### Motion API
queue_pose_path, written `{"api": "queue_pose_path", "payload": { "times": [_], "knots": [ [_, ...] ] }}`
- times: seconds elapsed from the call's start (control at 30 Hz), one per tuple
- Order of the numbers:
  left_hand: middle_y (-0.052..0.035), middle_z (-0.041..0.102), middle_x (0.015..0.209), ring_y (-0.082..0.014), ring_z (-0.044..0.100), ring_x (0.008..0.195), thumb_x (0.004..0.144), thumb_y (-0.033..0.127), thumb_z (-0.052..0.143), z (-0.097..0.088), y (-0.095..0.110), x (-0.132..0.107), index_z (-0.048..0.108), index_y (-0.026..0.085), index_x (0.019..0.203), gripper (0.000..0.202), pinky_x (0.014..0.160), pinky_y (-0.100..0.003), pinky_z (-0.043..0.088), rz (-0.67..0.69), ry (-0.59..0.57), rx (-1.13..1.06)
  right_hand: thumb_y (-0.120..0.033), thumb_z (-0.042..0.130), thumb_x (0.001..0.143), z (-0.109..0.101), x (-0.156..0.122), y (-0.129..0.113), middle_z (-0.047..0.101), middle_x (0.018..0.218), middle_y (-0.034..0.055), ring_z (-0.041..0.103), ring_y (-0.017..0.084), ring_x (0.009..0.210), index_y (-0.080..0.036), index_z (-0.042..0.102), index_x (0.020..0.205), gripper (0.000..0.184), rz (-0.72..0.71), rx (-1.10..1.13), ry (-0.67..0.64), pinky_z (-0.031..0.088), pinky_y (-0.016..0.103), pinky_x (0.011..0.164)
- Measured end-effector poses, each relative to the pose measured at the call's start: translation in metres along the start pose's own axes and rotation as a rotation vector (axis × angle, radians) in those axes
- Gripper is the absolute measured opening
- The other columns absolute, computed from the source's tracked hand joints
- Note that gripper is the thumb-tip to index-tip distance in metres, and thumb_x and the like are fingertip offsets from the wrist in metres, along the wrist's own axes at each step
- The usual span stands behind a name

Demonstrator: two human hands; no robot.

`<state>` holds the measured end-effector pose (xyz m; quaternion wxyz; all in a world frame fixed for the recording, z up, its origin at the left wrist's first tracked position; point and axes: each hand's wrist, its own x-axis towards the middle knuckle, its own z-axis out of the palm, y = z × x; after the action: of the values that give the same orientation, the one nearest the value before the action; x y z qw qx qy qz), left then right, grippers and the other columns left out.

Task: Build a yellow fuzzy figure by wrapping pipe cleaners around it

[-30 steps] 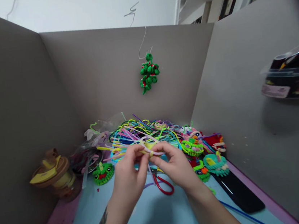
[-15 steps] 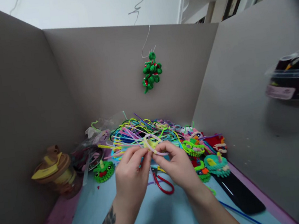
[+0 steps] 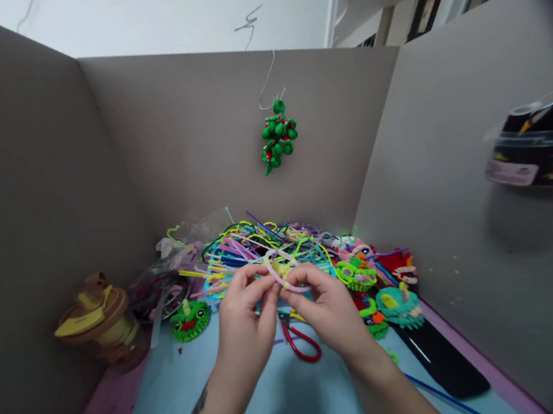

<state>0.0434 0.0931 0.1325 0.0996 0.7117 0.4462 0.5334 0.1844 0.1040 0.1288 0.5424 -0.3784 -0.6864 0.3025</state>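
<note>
My left hand (image 3: 247,325) and my right hand (image 3: 328,308) meet above the light blue mat (image 3: 285,401). Both pinch a small piece made of pale pink and yellow pipe cleaners (image 3: 280,270), which forms a loop between the fingertips. Behind it lies a big tangle of coloured pipe cleaners (image 3: 255,243). Red-handled scissors (image 3: 300,342) lie on the mat just under my hands.
Finished fuzzy figures lie around: a green frog (image 3: 190,316) at left, several green, teal and red ones (image 3: 382,288) at right. A brown and yellow jar (image 3: 100,323) stands far left. A green ornament (image 3: 276,135) hangs on the back wall. A black flat object (image 3: 441,361) lies right.
My hands stay together at the piece, with fingers shifting slightly; the pink strand is now curled into a rounder loop above the fingertips. The view has swayed a little.
</note>
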Motion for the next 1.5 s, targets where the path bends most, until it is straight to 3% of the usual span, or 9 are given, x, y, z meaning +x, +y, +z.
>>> {"api": "queue_pose_path", "payload": {
  "times": [0.23,0.43,0.63,1.03,1.3,1.5],
  "knots": [
    [-0.0077,0.052,0.103,-0.0187,0.052,0.096,0.084,0.019,0.054,0.0,0.004,0.003,0.069,0.022,0.093,0.018,0.079,-0.029,0.045,-0.006,-0.087,-0.112,-0.022,0.064,0.076,-0.003,0.002,0.006,0.059,0.079,0.0001,0.056,0.015,0.076,-0.02,0.057,0.08,0.008,0.026,0.084,0.083,0.044,0.025,0.07],
    [-0.0054,0.056,0.098,-0.0162,0.052,0.087,0.082,0.016,0.059,0.006,-0.003,-0.001,0.067,0.022,0.092,0.015,0.076,-0.029,0.043,0.167,0.036,0.009,-0.019,0.059,0.08,-0.006,0.004,0.007,0.056,0.088,0.0025,0.055,0.016,0.085,-0.02,0.056,0.086,0.007,-0.081,0.061,0.08,0.044,0.027,0.076],
    [-0.0051,0.059,0.092,-0.0158,0.053,0.082,0.08,0.012,0.06,0.01,-0.009,-0.002,0.064,0.019,0.09,0.013,0.074,-0.031,0.043,0.296,0.087,0.076,-0.01,0.052,0.079,-0.011,0.006,0.009,0.054,0.1,0.0044,0.055,0.017,0.094,-0.022,0.054,0.095,0.02,-0.139,0.12,0.068,0.045,0.031,0.084],
    [-0.0032,0.061,0.091,-0.0142,0.059,0.083,0.08,0.017,0.061,0.002,-0.011,0.007,0.068,0.021,0.086,0.01,0.074,-0.025,0.047,0.174,0.084,-0.089,-0.012,0.058,0.079,-0.018,0.009,0.004,0.057,0.081,0.0029,0.056,0.015,0.08,-0.018,0.059,0.074,0.008,-0.129,0.052,-0.006,0.046,0.028,0.071],
    [-0.0064,0.06,0.098,-0.0172,0.057,0.094,0.084,0.02,0.054,0.003,-0.013,0.008,0.064,0.018,0.083,0.01,0.082,-0.029,0.046,0.087,-0.001,-0.026,-0.018,0.055,0.085,-0.018,0.01,0.003,0.058,0.087,0.005,0.056,0.016,0.084,-0.019,0.064,0.078,0.012,-0.142,-0.039,-0.038,0.046,0.028,0.073],
    [-0.0056,0.059,0.094,-0.0162,0.056,0.089,0.084,0.02,0.055,0.005,-0.011,0.008,0.064,0.018,0.081,0.01,0.079,-0.027,0.045,0.073,0.003,0.036,-0.015,0.053,0.085,-0.015,0.01,0.007,0.058,0.089,0.0051,0.057,0.016,0.087,-0.019,0.063,0.079,0.013,-0.158,-0.109,-0.02,0.046,0.03,0.077]
  ]
}}
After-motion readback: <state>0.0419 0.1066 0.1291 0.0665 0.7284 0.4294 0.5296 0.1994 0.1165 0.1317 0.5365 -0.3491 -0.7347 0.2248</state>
